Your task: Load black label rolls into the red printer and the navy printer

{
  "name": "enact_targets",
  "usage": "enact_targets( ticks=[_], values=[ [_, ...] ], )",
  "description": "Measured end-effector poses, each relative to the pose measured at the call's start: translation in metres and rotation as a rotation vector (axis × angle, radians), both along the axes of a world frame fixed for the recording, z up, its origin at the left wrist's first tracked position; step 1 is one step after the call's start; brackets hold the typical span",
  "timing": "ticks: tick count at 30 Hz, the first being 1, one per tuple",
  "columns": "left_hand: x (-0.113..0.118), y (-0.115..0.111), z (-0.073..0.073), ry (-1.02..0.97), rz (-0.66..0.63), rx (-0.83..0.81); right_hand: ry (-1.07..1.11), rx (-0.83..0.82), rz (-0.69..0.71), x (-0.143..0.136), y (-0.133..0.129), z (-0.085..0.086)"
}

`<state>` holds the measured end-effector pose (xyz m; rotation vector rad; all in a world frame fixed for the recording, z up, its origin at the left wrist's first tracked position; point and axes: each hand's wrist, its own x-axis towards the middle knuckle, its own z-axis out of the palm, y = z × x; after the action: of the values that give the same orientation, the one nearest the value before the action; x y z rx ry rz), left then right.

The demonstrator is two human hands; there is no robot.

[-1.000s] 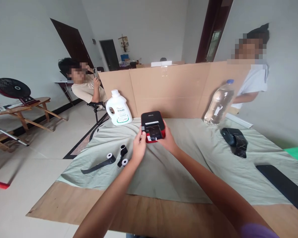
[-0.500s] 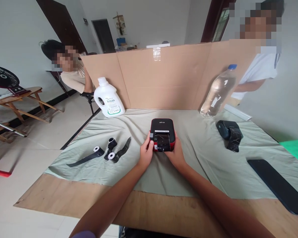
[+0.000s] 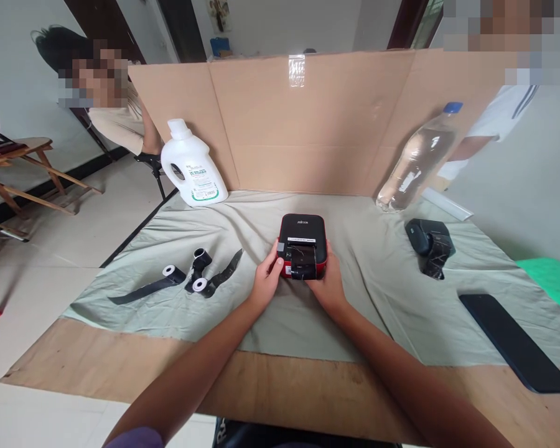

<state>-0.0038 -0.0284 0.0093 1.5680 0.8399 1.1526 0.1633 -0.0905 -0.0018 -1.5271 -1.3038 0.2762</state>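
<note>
Between my hands is a small black and red label printer, with a strip of black paper hanging out of its front slot. My left hand grips its left side, thumb at the front corner. On the opposite side my right hand is wrapped round the edge, its fingers partly hidden under the printer. Several black paper rolls lie to the left on the cloth, some with loose tails. A second, dark printer with a black strip hanging from it sits at the right.
A cardboard panel stands along the back. Before it are a white detergent bottle and a clear blue-capped bottle. A dark flat phone-like slab lies front right, near green plastic. Two people are beyond the panel.
The camera view has tilted down and moved slightly closer. Both hands keep their hold on the printer, which shows no clear movement on the cloth.
</note>
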Motion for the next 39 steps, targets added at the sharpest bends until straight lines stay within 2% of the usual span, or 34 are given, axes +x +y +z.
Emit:
enact_targets(
  ticks=[9,15,21,35,39],
  values=[
    [-0.002,-0.0051,-0.0014,0.041,-0.033,0.013,-0.015,0.034,-0.012,-0.0013,-0.0102,0.0031],
    [-0.0013,-0.0089,0.0015,0.042,-0.044,-0.006,-0.07,0.148,-0.064,-0.0006,-0.0094,0.0004],
    [-0.0021,-0.0095,0.0008,0.028,-0.064,-0.014,-0.104,0.171,-0.092,-0.0001,-0.0096,-0.0009],
    [-0.0026,-0.0095,-0.0021,-0.102,-0.094,0.025,-0.09,0.211,-0.046,-0.001,-0.0077,0.0026],
    [-0.0026,-0.009,-0.0055,-0.091,-0.049,0.043,-0.087,0.219,-0.044,-0.0008,-0.0066,0.0023]
  ],
)
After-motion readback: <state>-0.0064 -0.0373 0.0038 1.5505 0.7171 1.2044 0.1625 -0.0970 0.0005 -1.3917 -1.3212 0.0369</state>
